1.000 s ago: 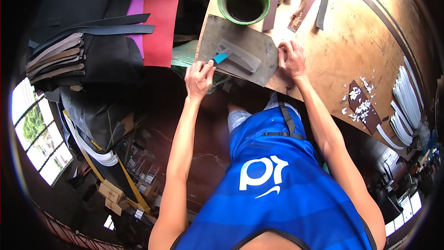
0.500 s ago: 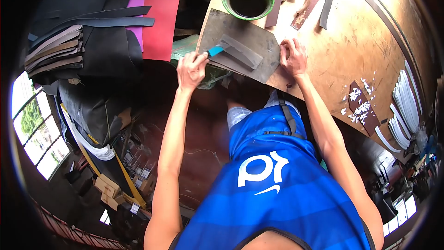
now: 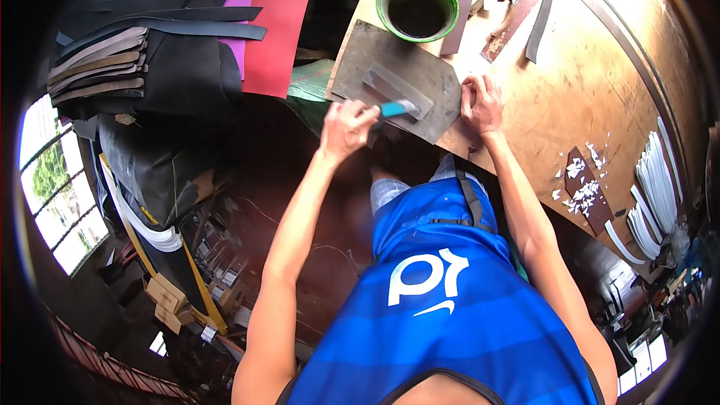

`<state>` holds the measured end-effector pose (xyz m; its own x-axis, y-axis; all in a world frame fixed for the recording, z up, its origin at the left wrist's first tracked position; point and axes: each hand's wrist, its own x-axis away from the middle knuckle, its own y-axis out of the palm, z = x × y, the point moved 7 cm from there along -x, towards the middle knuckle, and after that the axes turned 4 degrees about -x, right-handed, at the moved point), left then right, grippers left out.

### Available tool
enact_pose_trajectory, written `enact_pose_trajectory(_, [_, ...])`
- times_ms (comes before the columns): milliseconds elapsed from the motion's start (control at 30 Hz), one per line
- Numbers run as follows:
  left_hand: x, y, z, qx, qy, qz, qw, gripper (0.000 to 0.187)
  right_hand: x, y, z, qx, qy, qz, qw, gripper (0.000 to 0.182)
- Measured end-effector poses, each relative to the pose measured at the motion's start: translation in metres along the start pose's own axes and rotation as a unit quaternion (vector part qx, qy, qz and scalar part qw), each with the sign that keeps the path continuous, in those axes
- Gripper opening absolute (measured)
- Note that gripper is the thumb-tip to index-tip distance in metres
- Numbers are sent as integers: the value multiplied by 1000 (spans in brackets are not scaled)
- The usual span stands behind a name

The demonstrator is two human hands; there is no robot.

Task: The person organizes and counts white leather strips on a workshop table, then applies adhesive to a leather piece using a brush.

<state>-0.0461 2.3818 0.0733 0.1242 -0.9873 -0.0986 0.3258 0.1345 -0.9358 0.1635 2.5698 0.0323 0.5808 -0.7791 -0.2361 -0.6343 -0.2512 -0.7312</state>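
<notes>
My left hand [image 3: 348,127] is closed around the teal handle of a brush [image 3: 391,109]. The brush's blurred pale tip lies over the right end of a grey strip [image 3: 390,84]. That strip lies flat on a dark, stained board [image 3: 352,56] at the table's near corner. Beside the board's right edge, my right hand [image 3: 483,103] rests on the wood with its fingers curled in. Whether anything is inside those fingers is hidden. A green-rimmed tub [image 3: 453,20] of dark contents stands just beyond the board.
On the wooden table [image 3: 555,105] lie brown and dark strips [image 3: 541,22], white scraps [image 3: 585,196] and a bundle of white strips [image 3: 656,187]. To the left are stacked strips [image 3: 101,64] and red sheet material [image 3: 281,22]. A dark gap lies below the table edge.
My left hand has moved right, carrying the brush from the strip's left end to its right end. My right hand stays at the board's edge. The view has shifted slightly.
</notes>
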Motion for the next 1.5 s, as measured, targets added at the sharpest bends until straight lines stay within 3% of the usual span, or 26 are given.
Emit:
enact_pose_trajectory(100, [1, -18, -51, -51, -75, 28, 996, 21, 8, -5, -2, -2, -2, 5, 1000, 13])
enact_pose_trajectory(233, [7, 2, 11, 22, -2, -8, 1000, 25, 2, -3, -4, -2, 0, 1, 1000, 13])
enact_pose_trajectory(300, [6, -7, -11, -5, -33, -6, 999, 27, 4, -3, -1, 4, 3, -4, 1000, 14])
enact_pose_trajectory(367, [4, -27, -45, -27, -106, 51, 993, 26, 3, -5, -4, -2, -2, 11, 1000, 13])
enact_pose_trajectory(433, [7, -19, -35, -22, -89, 1, 996, 27, 1, -6, -3, -7, -8, 15, 1000, 13])
enact_pose_trajectory(500, [8, -3, 3, 8, 34, -17, 999, 35, 3, -2, 0, -3, -2, 4, 1000, 12])
enact_pose_trajectory(533, [6, -4, 0, -3, 43, -17, 999, 30, 1, -2, -1, -1, 0, 5, 1000, 12])
enact_pose_trajectory(567, [3, -6, -5, -12, 50, -20, 998, 26, -1, -4, -2, -9, -1, 7, 1000, 12])
enact_pose_trajectory(633, [-5, -22, -41, -49, -44, 33, 997, 23, 8, -6, -2, -16, 4, 5, 1000, 12])
enact_pose_trajectory(700, [-3, -14, -25, -26, -24, 37, 999, 24, 3, -5, -2, -6, -7, 6, 1000, 12])
enact_pose_trajectory(767, [1, 2, 15, 14, 52, -12, 998, 27, 2, -3, -3, -9, -11, 13, 1000, 12])
enact_pose_trajectory(833, [-3, -3, -7, -27, 47, -15, 998, 26, 4, -3, 0, -4, -5, 6, 1000, 12])
enact_pose_trajectory(900, [-10, -23, -41, -60, -58, 10, 996, 27, 9, -5, -2, -1, 4, 0, 1000, 12])
enact_pose_trajectory(967, [-4, -11, -28, -42, -42, 21, 998, 27, -1, -4, -3, -2, -2, 8, 1000, 12])
enact_pose_trajectory(1033, [2, 6, 19, 11, 31, -17, 999, 24, 2, -3, -2, -4, 5, -2, 1000, 12])
enact_pose_trajectory(1100, [0, 3, 9, -24, 64, -18, 997, 23, 1, 0, 0, 1, 4, -9, 1000, 13])
enact_pose_trajectory(1167, [-7, -20, -35, -62, -47, 17, 997, 21, 4, -2, -1, 3, -4, 8, 1000, 13])
enact_pose_trajectory(1233, [-4, -21, -44, -50, -75, 42, 995, 23, 8, -3, 1, -2, 2, -2, 1000, 13])
enact_pose_trajectory(1300, [-1, -4, 4, -19, 7, 1, 1000, 20, 1, -1, -1, -11, 4, -9, 1000, 13])
enact_pose_trajectory(1333, [2, 6, 19, 22, 22, -35, 999, 30, 2, -1, -3, -8, 1, -5, 1000, 13])
enact_pose_trajectory(1367, [1, 1, 17, 15, 50, -9, 999, 27, 3, -3, -2, -3, 0, -2, 1000, 13])
enact_pose_trajectory(1500, [-1, -27, -48, -56, -81, 25, 995, 23, 4, -4, 0, 4, -4, 8, 1000, 13])
